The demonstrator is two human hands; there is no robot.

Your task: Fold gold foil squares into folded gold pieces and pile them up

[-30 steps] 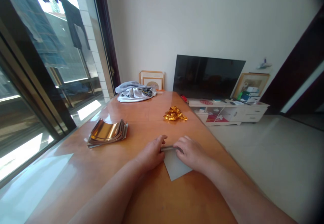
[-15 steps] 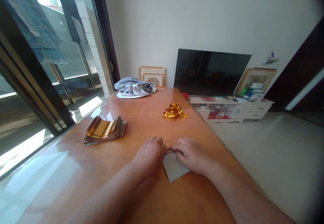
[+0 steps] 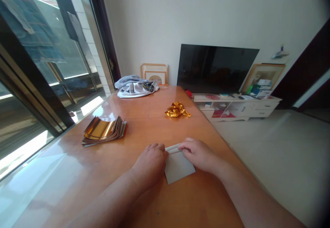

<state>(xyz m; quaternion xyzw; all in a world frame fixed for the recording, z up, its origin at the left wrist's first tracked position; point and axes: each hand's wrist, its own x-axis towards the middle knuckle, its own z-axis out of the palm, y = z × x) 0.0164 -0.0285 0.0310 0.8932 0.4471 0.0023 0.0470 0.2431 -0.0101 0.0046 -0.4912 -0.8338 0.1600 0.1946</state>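
Note:
A sheet of paper (image 3: pixel 179 169), pale grey on its upper face, lies on the wooden table in front of me. Its far edge is turned over in a narrow fold. My left hand (image 3: pixel 154 159) grips the far left corner, fingers closed on the fold. At the far right part of the same edge, my right hand (image 3: pixel 197 153) pinches the fold between thumb and fingers. Farther left lies a stack of gold foil paper sheets (image 3: pixel 103 130), curled upward at the ends. A crumpled, folded gold foil piece (image 3: pixel 177 110) rests beyond my hands.
The glossy wooden table (image 3: pixel 144 118) has its right edge close to my right forearm. A grey cloth bundle (image 3: pixel 136 87) sits at the far end. Beyond are a television (image 3: pixel 216 70) and a low white cabinet (image 3: pixel 247 111). A glass door (image 3: pixel 64 66) stands on the left.
The paper's far edge now shows a clearer, flatter folded strip. My right hand has shifted slightly right along it, so the hands are farther apart. The view has tilted slightly.

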